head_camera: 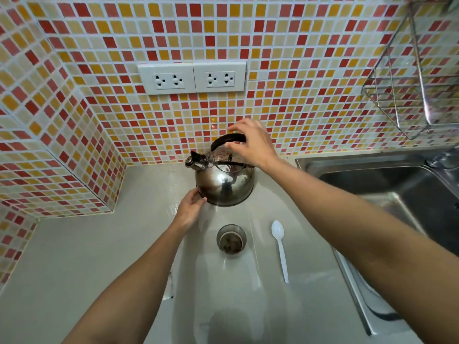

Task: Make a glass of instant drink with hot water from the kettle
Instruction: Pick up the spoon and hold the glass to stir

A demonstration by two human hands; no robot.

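Head view, item: kettle (pixel 224 183) on counter (pixel 99 244) by wall, my right hand (pixel 250 145) half-curled at its handle (pixel 228 139), grip uncertain, left hand (pixel 190 207) open against its side; glass (pixel 231 239) with powder and spoon (pixel 280 247) nearer me; next, I judge: lift, pour carefully.

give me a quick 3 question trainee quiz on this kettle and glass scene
1. True or false: the white spoon is standing in the glass.
2. Which hand touches the kettle low on its body? A left B right
3. Fill in: the glass holds dark ____ at the bottom, no water yet.

Key: 1 false, it lies on the counter beside the glass. 2 A, the left hand; the right hand is at the black handle. 3 powder.
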